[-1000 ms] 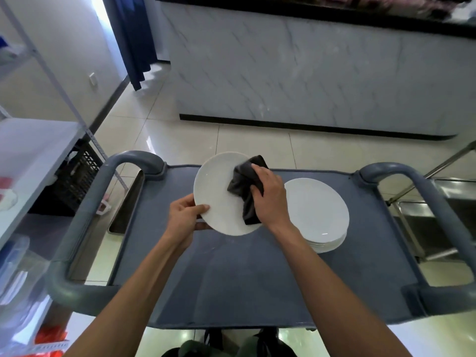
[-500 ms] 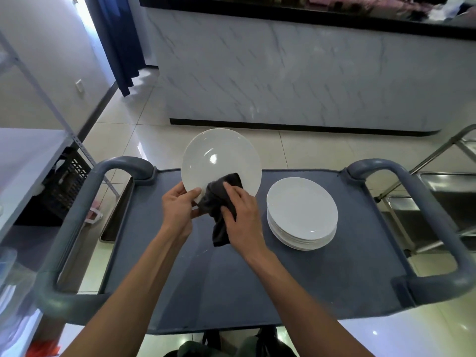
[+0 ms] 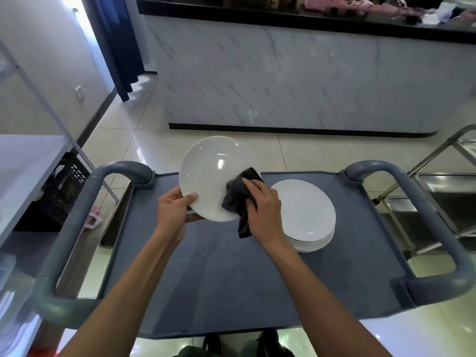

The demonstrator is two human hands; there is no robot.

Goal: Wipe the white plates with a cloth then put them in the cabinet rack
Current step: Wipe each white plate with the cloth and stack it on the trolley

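Two hands work over a grey-blue cart point(image 3: 231, 284) with looped handles at its left and right ends. Far left, a white shelf unit point(image 3: 23, 161) stands on metal posts, with a black slotted crate point(image 3: 64, 189) on the floor under it. Between the shelf and the cart a shallow metal tray point(image 3: 116, 222) stands on edge, its contents not visible.

Left of centre, the left hand point(image 3: 172, 215) grips the near-left rim of a white plate point(image 3: 208, 176), thumb on the face and fingers behind. This plate is tilted up, held above the far edge of the cart. The right hand point(image 3: 262, 210) curls round a dark cloth point(image 3: 237, 199) and presses it against the plate's lower right part; a tail of the cloth hangs down below the rim.

Just right of that hand, a stack of white plates point(image 3: 309, 217) sits flat on the cart. Further right stands a steel trolley point(image 3: 438, 202). Beyond, across the tiled floor, runs a marble-fronted table point(image 3: 283, 81) with a black top.
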